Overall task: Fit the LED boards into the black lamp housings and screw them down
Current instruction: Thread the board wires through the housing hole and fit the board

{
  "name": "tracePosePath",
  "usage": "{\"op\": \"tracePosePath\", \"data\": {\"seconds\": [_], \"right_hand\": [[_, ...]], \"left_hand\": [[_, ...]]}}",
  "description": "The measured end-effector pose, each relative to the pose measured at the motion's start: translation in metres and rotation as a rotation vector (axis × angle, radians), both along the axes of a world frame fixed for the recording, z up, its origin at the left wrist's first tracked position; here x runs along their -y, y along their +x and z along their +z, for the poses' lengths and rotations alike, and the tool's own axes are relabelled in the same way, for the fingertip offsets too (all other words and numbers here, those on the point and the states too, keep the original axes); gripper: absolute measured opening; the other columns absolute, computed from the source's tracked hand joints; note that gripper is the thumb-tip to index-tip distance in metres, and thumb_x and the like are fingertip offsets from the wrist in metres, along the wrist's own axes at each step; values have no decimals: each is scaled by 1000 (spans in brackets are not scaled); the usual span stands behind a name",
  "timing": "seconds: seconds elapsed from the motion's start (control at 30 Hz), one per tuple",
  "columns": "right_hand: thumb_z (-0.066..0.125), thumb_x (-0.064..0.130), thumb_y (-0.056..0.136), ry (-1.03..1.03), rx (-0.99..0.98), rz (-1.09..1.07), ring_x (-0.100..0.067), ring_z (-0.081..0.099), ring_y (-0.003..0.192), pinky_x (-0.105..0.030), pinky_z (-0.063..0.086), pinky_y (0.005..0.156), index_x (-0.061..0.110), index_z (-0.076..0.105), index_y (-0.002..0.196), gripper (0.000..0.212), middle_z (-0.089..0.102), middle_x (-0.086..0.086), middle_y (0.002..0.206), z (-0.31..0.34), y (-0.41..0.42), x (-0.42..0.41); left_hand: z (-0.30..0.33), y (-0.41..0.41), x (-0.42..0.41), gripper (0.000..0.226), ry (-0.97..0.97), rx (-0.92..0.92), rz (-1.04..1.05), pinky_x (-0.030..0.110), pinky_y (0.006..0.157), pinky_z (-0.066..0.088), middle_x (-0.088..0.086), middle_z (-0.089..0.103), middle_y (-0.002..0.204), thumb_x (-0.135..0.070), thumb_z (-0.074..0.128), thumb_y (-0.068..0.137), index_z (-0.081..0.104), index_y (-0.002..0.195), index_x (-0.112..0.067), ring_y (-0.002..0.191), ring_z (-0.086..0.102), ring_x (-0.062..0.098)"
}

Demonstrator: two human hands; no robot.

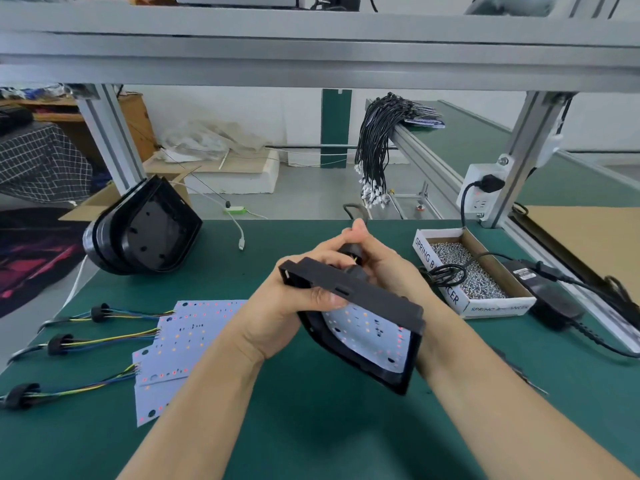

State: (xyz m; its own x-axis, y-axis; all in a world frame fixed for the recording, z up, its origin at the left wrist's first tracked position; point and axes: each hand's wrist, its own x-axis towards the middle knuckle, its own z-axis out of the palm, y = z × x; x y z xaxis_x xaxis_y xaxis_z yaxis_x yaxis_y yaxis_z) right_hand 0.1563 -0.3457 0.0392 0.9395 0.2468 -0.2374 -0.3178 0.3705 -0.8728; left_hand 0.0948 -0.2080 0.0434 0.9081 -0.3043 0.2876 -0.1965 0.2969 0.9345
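Both hands hold one black housing (360, 317) up off the green table (311, 427), between them and tilted. The left hand (294, 306) grips its near-left edge, thumb (329, 298) pressed on the upper rim and fingers curled behind. The right hand (377, 261) sits behind the housing's far side, fingers curled round a black round part (349, 254) at the back; just how they grip it is hidden by the housing. The open face of the housing turns toward the person and down to the right, and a white LED board (370, 327) lies inside it, its small coloured dots showing. The housing's long axis runs from upper left, by the left fingers, down to lower right, past the right wrist; its straight rim is uppermost and its rounded end is lowest. Left of the left forearm, more boards (180, 344) lie flat and overlapping on the table, their coloured wires (110, 339) running off leftward to black grommets (60, 344). Beyond the left hand, farther left, a stack of housings (145, 230) stands on edge at the table's far side. Right of the right hand, near it, a white box (464, 306) holds small silver screws (464, 268), with a black cable (446, 273) coiled over its edge. Farther right lies a black power adapter (540, 282). Beyond both hands, a bundle of black leads (377, 143) hangs from a rail.
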Motion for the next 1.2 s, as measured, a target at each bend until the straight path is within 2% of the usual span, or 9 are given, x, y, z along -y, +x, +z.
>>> {"op": "tracePosePath", "data": {"seconds": [0.1,0.27,0.4,0.53,0.6,0.67,0.8,0.93,1.2], "right_hand": [[69,28,86,47,8,-13,-18,56,70,-29,47,79,13,75,72,21,61,-3,68,0,-3,-1],[63,16,90,92,18,-131,-6,40,49,-15,37,51,6,65,75,18,52,7,47,11,2,-6],[58,23,94,240,7,-117,-4,41,39,-13,39,44,10,63,74,25,49,4,49,14,1,-5],[28,50,99,181,119,222,-2,42,29,-8,35,36,26,51,69,44,42,13,39,29,-7,-2],[36,43,101,138,78,111,-3,36,37,-13,34,39,21,50,75,37,40,8,51,27,-4,0],[46,35,98,133,42,-8,-10,30,52,-20,31,51,16,54,80,27,34,0,64,21,-3,1],[54,35,95,190,1,-70,-11,27,57,-24,29,60,16,59,78,25,30,3,65,20,-7,-3],[54,32,96,162,25,-86,-8,27,38,-15,34,42,13,58,78,26,27,3,57,23,-9,-4],[62,18,92,116,51,-231,-1,29,33,-11,26,35,7,64,64,30,40,6,44,18,-4,-9]], "left_hand": [[-1,1,-2,49,11,-5,27,42,101,43,16,64,121,-24,88,48,72,88,-1,119,57,33],[2,-9,-1,32,65,109,1,28,76,48,11,64,89,-22,82,54,73,82,-10,82,58,22],[-1,-13,-4,35,27,130,48,28,82,48,6,70,99,-25,84,55,75,87,-13,94,63,20],[-4,-15,-2,39,-43,142,135,25,90,45,-6,61,124,-38,87,59,77,93,-21,117,54,19],[-4,-13,-2,39,-47,106,106,30,96,45,-12,55,136,-40,87,59,76,93,-24,129,48,21],[-4,-12,1,39,-28,100,23,37,103,44,-2,53,141,-37,86,61,76,95,-19,133,47,25],[1,-12,7,41,-12,85,13,39,101,45,13,58,133,-36,86,62,75,93,-11,127,52,29],[4,-11,6,45,-34,66,26,38,94,48,17,65,118,-37,89,55,76,87,-8,116,58,30],[9,-20,3,40,-18,100,2,27,77,51,4,71,91,-36,89,55,77,85,-13,87,65,18]]}}
